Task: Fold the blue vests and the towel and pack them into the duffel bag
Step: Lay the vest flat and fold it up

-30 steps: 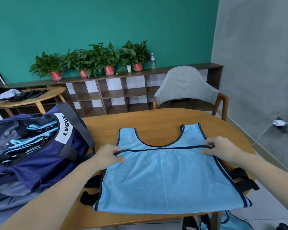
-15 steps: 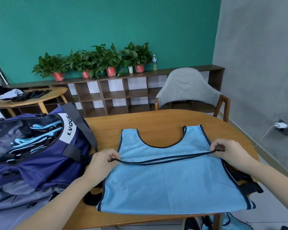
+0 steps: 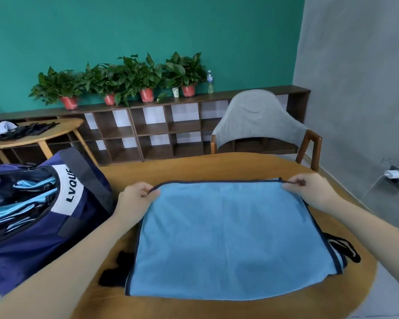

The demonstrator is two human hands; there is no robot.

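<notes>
While folded flat on the table [image 3: 217, 166], light-blue vest [image 3: 228, 238] (dark-trimmed), far edge pinched by left hand [image 3: 134, 199] fingers, right hand [image 3: 309, 192] fingers

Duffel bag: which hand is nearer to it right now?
Left. The left hand pinches the blue vest's far left corner right beside the duffel bag; the right hand pinches the far right corner, a vest-width away.
</notes>
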